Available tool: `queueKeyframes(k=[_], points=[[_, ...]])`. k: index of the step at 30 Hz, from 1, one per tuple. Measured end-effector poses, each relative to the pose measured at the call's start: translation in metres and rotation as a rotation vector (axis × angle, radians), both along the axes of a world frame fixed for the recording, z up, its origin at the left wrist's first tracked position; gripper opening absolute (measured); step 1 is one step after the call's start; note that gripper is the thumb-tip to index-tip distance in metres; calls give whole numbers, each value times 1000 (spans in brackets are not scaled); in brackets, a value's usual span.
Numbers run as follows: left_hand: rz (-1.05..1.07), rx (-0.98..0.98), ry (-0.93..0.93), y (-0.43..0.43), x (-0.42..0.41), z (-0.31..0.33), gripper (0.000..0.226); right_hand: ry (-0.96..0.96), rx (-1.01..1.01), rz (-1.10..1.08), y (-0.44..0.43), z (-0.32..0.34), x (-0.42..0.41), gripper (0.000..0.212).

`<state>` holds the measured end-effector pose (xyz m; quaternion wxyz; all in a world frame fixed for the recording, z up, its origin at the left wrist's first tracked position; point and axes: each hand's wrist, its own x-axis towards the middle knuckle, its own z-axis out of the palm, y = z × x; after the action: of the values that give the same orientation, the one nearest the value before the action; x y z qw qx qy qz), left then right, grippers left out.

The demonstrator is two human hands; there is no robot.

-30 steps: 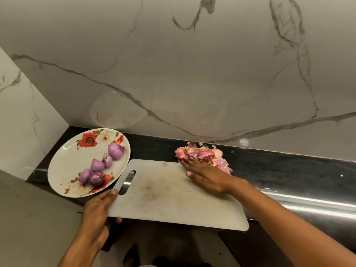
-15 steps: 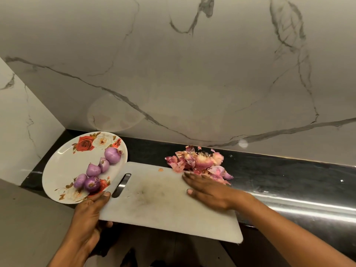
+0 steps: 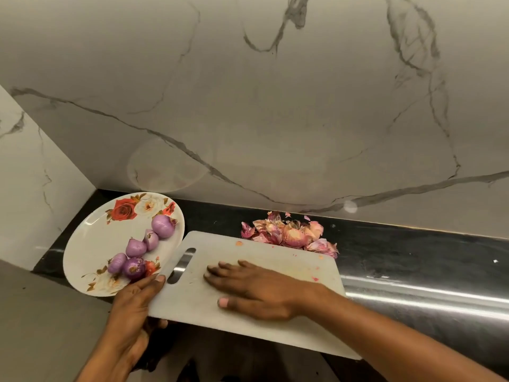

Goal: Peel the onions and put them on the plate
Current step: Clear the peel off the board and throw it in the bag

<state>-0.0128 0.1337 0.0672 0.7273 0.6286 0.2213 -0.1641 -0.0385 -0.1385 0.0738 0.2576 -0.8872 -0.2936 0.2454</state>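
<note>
Several peeled purple onions (image 3: 136, 247) lie on the white floral plate (image 3: 93, 244) at the left of the black counter. A white cutting board (image 3: 275, 260) lies beside the plate, its near part overhanging the counter edge. My left hand (image 3: 135, 307) grips the board's left end by the handle slot, thumb on top. My right hand (image 3: 256, 288) rests flat on the middle of the board, fingers straight and pointing left. A heap of pink onion skins (image 3: 292, 234) lies on the counter just behind the board's far edge.
A marble wall rises right behind the counter (image 3: 413, 255), and a side wall closes off the left. A shiny steel strip (image 3: 427, 296) runs along the counter at the right. A few skin crumbs dot the board.
My right hand has slid from the skin heap at the board's far edge back across to the board's middle. The skins now lie off the board, on the counter. My left hand keeps its grip.
</note>
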Motion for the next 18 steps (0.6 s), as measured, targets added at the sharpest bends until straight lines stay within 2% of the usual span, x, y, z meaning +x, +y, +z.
queueKeyframes(k=[4,8,11,15,18], points=[[-21,5,-22,-6,0,4,14,48,-116,-180,-30,-21,30,67],[-35,14,-22,-7,-4,4,15,167,-223,-329,-55,-11,39,69],[-29,12,-24,-6,-6,2,16,75,-120,-237,-33,10,24,69],[-23,10,-51,-9,-2,-2,20,0,55,40,30,25,-11,63],[-26,23,-61,-9,0,2,19,-29,75,74,46,12,-11,62]])
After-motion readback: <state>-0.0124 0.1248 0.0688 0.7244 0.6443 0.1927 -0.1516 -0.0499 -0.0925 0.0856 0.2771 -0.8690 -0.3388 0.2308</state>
